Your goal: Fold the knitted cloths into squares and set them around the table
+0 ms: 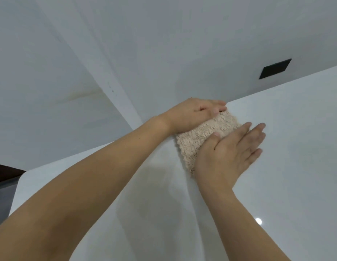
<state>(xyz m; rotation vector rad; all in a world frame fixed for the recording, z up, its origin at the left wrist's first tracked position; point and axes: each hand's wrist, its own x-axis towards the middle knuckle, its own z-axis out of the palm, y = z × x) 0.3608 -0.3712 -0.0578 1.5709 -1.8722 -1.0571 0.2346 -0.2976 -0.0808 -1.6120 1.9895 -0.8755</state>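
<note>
Near the far edge of the white bench [277,166], lying flat: one beige knitted cloth [199,137], folded into a thick, roughly square pad, fuzzy ridged texture showing on top. Left of the cloth, reaching across from the lower left: left hand [194,113], pressed against the cloth's left and far side, fingers [218,106] straight and laid together along the far edge, thumb tucked down at the fabric. No curl around the cloth that can be seen, just flat contact. Right of the cloth, coming up from the bottom: right hand [231,153], palm down over the cloth's near right portion, fingers [256,136] straight, slightly spread, reaching past the cloth's right edge onto the glossy bench top. Thumb resting on the middle of the cloth. Both hands flat, gripping nothing, only pressing. Behind the cloth, beyond the bench edge: pale floor tiles [51,63] with a faint brownish stain. Up and to the right of the cloth: a small black rectangular plate [275,68] set in that pale surface. Well to the right of the cloth and nearer: bright light reflections on the bench top.
</note>
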